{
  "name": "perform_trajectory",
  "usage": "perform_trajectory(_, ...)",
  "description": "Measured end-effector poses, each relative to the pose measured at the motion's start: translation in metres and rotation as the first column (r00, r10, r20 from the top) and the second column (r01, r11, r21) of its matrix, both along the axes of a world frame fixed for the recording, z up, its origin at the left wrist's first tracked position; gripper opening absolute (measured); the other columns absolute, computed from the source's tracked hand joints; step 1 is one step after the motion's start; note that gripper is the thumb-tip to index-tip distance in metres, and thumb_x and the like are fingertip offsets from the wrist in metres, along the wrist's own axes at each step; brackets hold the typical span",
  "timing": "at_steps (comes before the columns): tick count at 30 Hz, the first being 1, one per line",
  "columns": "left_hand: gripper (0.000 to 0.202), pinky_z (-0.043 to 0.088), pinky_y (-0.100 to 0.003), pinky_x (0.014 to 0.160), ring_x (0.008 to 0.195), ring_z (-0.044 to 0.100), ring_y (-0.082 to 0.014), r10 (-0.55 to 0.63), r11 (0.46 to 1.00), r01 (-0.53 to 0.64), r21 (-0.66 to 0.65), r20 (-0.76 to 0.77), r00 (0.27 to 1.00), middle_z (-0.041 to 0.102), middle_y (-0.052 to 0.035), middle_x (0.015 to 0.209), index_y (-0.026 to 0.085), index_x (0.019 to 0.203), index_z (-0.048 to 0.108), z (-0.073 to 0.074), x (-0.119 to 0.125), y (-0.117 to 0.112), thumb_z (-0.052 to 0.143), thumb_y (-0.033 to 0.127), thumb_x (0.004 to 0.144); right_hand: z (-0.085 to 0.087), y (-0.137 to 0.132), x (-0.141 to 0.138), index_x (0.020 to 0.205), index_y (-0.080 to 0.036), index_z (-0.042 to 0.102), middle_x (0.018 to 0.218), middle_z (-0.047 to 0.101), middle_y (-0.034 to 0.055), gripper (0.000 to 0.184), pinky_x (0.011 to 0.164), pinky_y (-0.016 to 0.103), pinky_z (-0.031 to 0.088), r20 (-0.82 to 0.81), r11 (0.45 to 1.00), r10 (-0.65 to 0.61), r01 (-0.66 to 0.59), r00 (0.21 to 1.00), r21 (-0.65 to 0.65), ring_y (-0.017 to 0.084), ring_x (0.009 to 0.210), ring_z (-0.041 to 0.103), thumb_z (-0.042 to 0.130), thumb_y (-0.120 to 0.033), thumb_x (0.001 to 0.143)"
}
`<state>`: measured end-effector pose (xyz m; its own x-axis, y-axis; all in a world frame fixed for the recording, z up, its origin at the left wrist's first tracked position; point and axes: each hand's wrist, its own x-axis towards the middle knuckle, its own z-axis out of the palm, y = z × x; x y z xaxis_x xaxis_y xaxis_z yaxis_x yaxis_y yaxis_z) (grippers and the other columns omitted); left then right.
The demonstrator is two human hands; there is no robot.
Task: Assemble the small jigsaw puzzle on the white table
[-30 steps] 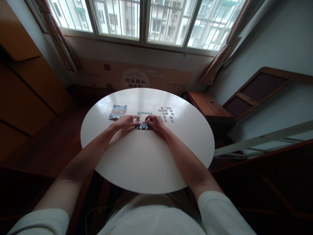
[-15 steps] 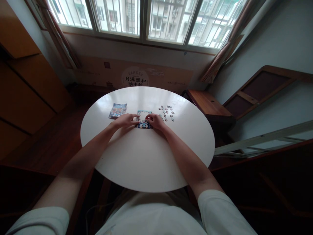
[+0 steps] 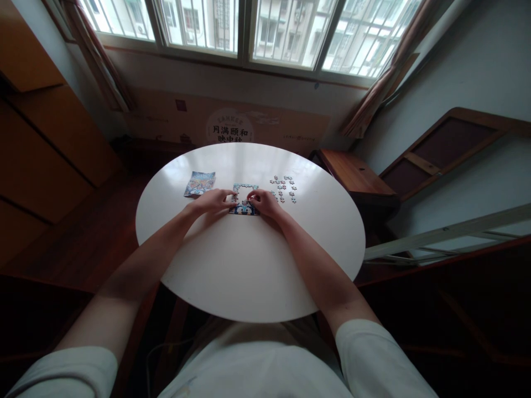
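Observation:
A partly joined jigsaw puzzle [image 3: 244, 210] lies on the white oval table [image 3: 240, 265], its frame of pieces around a bare middle. My left hand [image 3: 215, 200] rests at the puzzle's left edge, thumb and fingers apart, with nothing visible between them. At the right side, my right hand [image 3: 264, 202] is closed in a pinch over the inner edge of the puzzle. A small puzzle piece seems to be at its fingertips, though the fingers partly hide it. Loose puzzle pieces [image 3: 282, 187] lie spread in rows to the right of my right hand.
A colourful printed sheet or packet [image 3: 199, 183] lies on the table's left part. Beyond the table's right edge stands a wooden side table [image 3: 352, 174]. A barred window [image 3: 244, 33] and a printed banner [image 3: 274, 124] are behind the table.
The camera view has shifted slightly. Both hands stay at the puzzle, with the right fingertips still pinched over its inner edge.

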<state>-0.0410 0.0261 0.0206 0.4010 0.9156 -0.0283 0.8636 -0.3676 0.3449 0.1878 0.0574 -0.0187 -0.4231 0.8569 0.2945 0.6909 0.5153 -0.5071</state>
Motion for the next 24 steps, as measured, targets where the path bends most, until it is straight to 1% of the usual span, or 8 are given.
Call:
perform_trajectory(8, 0.064, 0.032, -0.023, 0.058, 0.066, 0.058, -0.0159, -0.011, 1.0, 0.011, 0.016, 0.008, 1.0, 0.069, -0.003, 0.078, 0.02, 0.136, 0.06, -0.0087, -0.0035, 0.0063, 0.053, 0.06, 0.086, -0.0012, 0.0006, 0.0004, 0.094, -0.02, 0.075, 0.072, 0.065, -0.0001, 0.024, 0.069, 0.023, 0.04, -0.006, 1.0, 0.0, 0.0, 1.0, -0.006, 0.014, 0.069, 0.055, 0.055, -0.016, 0.081)
perform_trajectory(16, 0.064, 0.032, -0.023, 0.059, 0.066, 0.058, -0.0159, -0.005, 1.0, 0.005, 0.01, -0.009, 1.0, 0.07, -0.0045, 0.083, 0.02, 0.137, 0.059, -0.004, -0.0009, 0.0032, 0.054, 0.058, 0.086, -0.0024, 0.0019, 0.0009, 0.094, -0.02, 0.075, 0.073, 0.065, 0.0005, 0.023, 0.069, 0.023, 0.04, -0.015, 1.0, 0.009, -0.009, 1.0, -0.001, 0.014, 0.069, 0.056, 0.056, -0.018, 0.082)
perform_trajectory(24, 0.064, 0.031, -0.024, 0.059, 0.065, 0.058, -0.0161, 0.006, 1.0, -0.006, 0.003, -0.012, 1.0, 0.069, -0.0038, 0.078, 0.019, 0.137, 0.059, -0.0029, -0.0003, 0.002, 0.053, 0.058, 0.087, -0.0009, 0.0011, 0.0007, 0.094, -0.02, 0.075, 0.073, 0.065, 0.0008, 0.023, 0.069, 0.023, 0.04, -0.013, 1.0, 0.007, -0.007, 1.0, -0.004, 0.014, 0.069, 0.055, 0.056, -0.018, 0.081)
